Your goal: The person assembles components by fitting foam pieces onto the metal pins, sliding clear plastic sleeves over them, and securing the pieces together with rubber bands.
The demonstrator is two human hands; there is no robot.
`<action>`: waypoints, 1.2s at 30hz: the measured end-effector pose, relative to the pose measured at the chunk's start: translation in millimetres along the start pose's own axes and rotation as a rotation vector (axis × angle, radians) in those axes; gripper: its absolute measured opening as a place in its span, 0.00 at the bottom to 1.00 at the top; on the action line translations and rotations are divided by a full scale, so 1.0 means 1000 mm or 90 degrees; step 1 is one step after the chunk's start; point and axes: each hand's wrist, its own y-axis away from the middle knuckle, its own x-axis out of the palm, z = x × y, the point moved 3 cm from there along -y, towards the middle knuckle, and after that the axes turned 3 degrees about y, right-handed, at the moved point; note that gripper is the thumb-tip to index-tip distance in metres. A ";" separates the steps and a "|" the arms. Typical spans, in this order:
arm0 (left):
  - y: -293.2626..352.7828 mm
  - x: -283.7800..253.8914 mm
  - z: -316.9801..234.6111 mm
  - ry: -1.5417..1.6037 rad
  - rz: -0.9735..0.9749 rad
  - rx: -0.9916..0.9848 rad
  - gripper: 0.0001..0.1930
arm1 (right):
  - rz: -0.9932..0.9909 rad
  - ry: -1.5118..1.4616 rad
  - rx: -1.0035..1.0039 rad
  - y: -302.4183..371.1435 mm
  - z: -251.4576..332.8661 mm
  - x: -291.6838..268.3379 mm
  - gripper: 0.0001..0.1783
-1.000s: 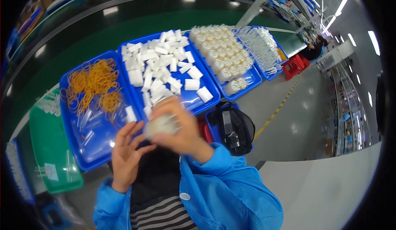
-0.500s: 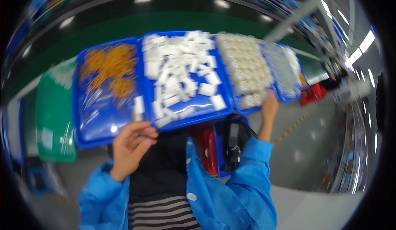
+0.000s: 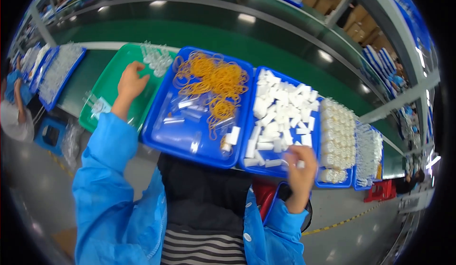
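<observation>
My left hand (image 3: 132,82) hovers over a green tray (image 3: 107,87), thumb and fingers apart, with nothing visible in it. Close by, several clear plastic parts with thin stems (image 3: 156,60) lie at the tray's far right corner. My right hand (image 3: 302,167) is at the near right edge of a blue tray (image 3: 242,158) of white blocks (image 3: 280,106). Its fingers are curled and slightly blurred, and a small pale thing shows at them, too unclear to name. Between the hands, another blue tray (image 3: 183,141) holds yellow rubber bands (image 3: 211,75), with two white blocks (image 3: 232,137) at its near right.
Rightward stand a tray of stacked whitish bundled pieces (image 3: 337,137) and one of clear parts (image 3: 365,153). Behind the row runs a green conveyor belt (image 3: 228,42). A red stool (image 3: 380,190) is at the right; another person (image 3: 16,108) sits at the far left.
My view has swung left. My left hand has gone from the rubber-band tray's near edge to over the green tray; my right hand from the bundled pieces to the white-block tray.
</observation>
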 end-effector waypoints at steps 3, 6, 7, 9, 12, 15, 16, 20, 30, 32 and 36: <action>-0.008 0.035 0.041 0.105 0.027 -0.007 0.17 | 0.146 0.018 -0.070 -0.009 0.019 0.041 0.13; -0.011 0.052 0.023 0.166 0.050 0.014 0.19 | 0.201 0.066 -0.053 -0.004 0.011 0.057 0.13; -0.012 0.052 0.017 0.123 0.060 -0.004 0.21 | 0.194 0.075 -0.049 -0.003 0.006 0.058 0.13; -0.014 0.055 0.013 0.123 0.091 -0.032 0.22 | 0.156 0.086 -0.078 -0.004 0.002 0.060 0.12; -0.016 0.060 0.017 0.136 0.038 -0.095 0.22 | 0.154 0.078 -0.063 -0.008 -0.003 0.060 0.12; -0.018 0.062 0.016 0.088 0.018 -0.044 0.20 | 0.144 0.134 -0.075 -0.010 -0.006 0.062 0.11; -0.017 0.061 0.011 0.077 -0.010 -0.018 0.18 | 0.133 0.179 -0.078 -0.011 -0.008 0.062 0.11; -0.017 0.057 0.021 0.159 -0.070 0.022 0.11 | 0.091 0.246 -0.129 -0.010 -0.001 0.055 0.11; -0.007 0.023 0.015 0.397 0.010 -0.165 0.13 | -0.139 -0.042 0.011 0.004 -0.012 0.028 0.14; -0.002 0.011 0.015 0.226 0.050 0.024 0.14 | -0.142 -0.069 0.010 0.004 -0.011 0.026 0.11; 0.024 -0.029 -0.058 0.157 0.047 0.055 0.20 | -0.140 -0.146 0.020 0.006 -0.014 0.026 0.06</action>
